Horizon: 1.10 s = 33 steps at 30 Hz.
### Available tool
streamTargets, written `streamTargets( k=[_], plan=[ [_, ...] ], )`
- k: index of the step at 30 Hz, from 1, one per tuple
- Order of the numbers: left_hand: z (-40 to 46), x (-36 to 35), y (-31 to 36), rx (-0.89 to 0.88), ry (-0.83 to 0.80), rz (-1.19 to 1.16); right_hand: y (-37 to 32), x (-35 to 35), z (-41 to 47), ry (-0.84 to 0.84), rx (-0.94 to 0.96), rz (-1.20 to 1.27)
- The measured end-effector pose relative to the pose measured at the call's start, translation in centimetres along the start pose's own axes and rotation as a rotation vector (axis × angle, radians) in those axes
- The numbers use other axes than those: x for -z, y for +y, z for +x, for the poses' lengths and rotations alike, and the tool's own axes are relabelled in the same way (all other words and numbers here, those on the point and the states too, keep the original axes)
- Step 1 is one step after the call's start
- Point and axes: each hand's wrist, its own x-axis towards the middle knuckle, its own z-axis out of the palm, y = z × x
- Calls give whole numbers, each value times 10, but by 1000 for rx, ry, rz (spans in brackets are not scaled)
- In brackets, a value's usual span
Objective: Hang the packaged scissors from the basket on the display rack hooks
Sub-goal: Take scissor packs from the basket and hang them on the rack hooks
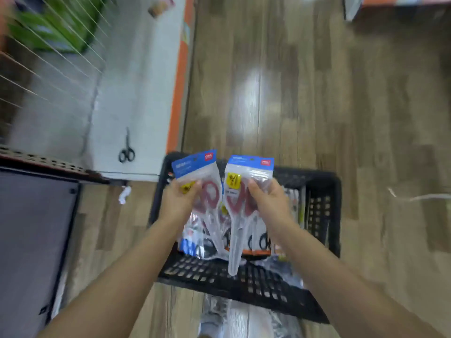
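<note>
A black slatted basket [324,215] stands on the wooden floor with several packaged scissors [263,242] lying inside. My left hand [177,200] grips one clear pack of red-handled scissors with a blue header card [195,164]. My right hand [271,200] grips a second, similar pack [249,167], whose blade end hangs down over the basket. Both packs are held above the basket, side by side. Thin metal display hooks [56,45] jut out at the upper left, blurred.
A white shelf base [136,81] with an orange edge [179,89] runs up the left; loose black scissors [127,148] lie on it. A dark panel [31,240] is at the lower left. My shoe [234,318] is below the basket.
</note>
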Motion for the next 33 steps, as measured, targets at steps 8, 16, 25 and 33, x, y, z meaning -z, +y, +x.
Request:
streamTargets(
  k=[8,16,25,33],
  plan=[
    [-120,140,224,-114,257,-348,-243,-100,-131,-373,271,16],
    [-281,310,373,-436,544,-407,-417,-203,-330,-715,657,-86],
    [-431,455,383,-562,916,-520,-455,-300,-494,-1018,879,-123],
    [-463,511,330,-466,1068,-599,-405,-353,-530,-1140,803,-307]
  ],
)
